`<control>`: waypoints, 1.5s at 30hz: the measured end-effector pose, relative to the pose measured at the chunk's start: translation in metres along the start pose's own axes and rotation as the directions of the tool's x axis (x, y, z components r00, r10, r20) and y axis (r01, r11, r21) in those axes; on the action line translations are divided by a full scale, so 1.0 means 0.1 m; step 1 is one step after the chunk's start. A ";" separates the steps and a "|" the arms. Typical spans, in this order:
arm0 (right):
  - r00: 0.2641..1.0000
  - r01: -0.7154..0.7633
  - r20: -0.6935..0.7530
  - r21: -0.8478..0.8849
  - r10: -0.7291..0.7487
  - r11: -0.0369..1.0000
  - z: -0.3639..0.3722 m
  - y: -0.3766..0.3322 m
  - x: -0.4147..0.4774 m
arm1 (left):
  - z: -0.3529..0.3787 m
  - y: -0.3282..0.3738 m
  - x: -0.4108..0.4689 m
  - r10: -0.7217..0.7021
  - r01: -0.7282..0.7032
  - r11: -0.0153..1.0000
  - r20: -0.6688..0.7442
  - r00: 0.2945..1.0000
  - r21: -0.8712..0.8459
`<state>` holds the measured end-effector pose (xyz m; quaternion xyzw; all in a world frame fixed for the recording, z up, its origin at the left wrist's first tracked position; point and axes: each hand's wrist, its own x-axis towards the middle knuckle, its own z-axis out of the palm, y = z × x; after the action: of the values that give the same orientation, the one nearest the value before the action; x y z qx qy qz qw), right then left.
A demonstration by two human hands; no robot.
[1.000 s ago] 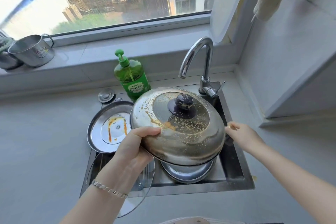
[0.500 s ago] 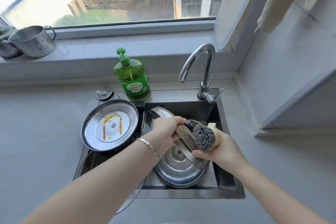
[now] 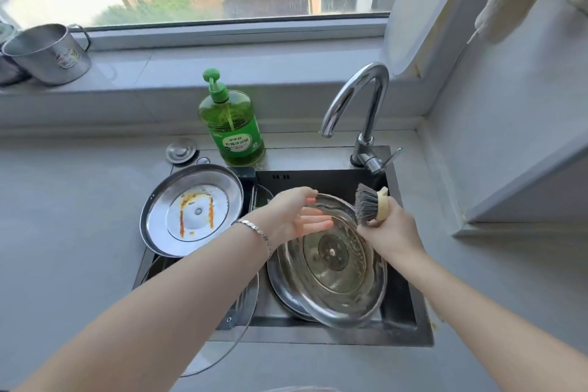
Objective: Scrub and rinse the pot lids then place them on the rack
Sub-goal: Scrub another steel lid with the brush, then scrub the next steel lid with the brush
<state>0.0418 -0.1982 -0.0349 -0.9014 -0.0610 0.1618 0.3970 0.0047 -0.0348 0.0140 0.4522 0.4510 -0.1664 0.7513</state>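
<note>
A large steel pot lid point(image 3: 337, 283) lies tilted in the sink point(image 3: 410, 318), inside facing up, with soapy specks on it. My left hand point(image 3: 294, 215) holds its far-left rim, thumb behind the edge and fingers lying on the inner surface. My right hand point(image 3: 393, 229) grips a dish brush point(image 3: 369, 205) with grey bristles and a yellow body, held just above the lid's far-right rim. Another steel lid point(image 3: 284, 294) peeks out beneath the big one.
A steel lid with orange stains point(image 3: 191, 210) leans on the sink's left side. A glass lid point(image 3: 222, 350) overhangs the front-left edge. Green soap bottle point(image 3: 232, 134), tap point(image 3: 359, 99) and drain stopper point(image 3: 181, 151) stand behind the sink. A steel mug point(image 3: 47, 54) sits on the sill.
The big lid went from knob up, through standing on edge, to lying inside up in the sink. My right hand took up the brush and now holds it over the lid's rim.
</note>
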 end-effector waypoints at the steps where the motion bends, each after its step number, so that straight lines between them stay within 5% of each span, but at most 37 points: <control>1: 0.999 -0.050 0.011 0.004 0.050 0.999 0.05 0.07 0.06 | -0.04 -0.01 0.03 -0.011 0.011 0.999 -0.008 1.000 0.041; 10: 0.970 -0.233 0.078 0.014 0.231 0.972 0.50 0.59 0.38 | -0.47 -0.12 0.35 -0.054 0.082 0.982 -0.163 0.985 0.171; 17: 0.913 -0.388 0.122 -0.035 0.389 0.921 0.83 0.89 0.61 | -0.61 -0.06 0.51 -0.028 0.056 0.982 -0.150 0.988 0.182; 26: 0.877 -0.454 -0.001 -0.332 0.481 0.827 1.04 1.06 0.79 | -0.74 -0.10 0.61 -0.038 0.082 0.976 -0.216 0.976 0.203; 36: 0.869 -0.471 0.013 -0.283 0.494 0.836 1.03 0.95 0.88 | -0.71 0.00 0.73 0.018 0.056 0.949 -0.231 0.973 0.311; 42: 0.892 -0.318 0.301 -0.116 0.338 0.941 0.98 0.30 0.96 | -0.74 0.16 0.63 0.190 -0.113 0.951 -0.258 0.947 0.287; 45: 0.859 -0.313 0.456 0.110 0.232 0.944 0.98 -0.23 0.96 | -0.88 0.41 0.56 0.533 -0.355 0.816 -0.354 0.769 0.456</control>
<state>0.0992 -0.0916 -0.1033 -0.8018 -0.0053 0.4193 0.4258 0.0153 0.0693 -0.0265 0.7044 0.4566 0.0527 0.5409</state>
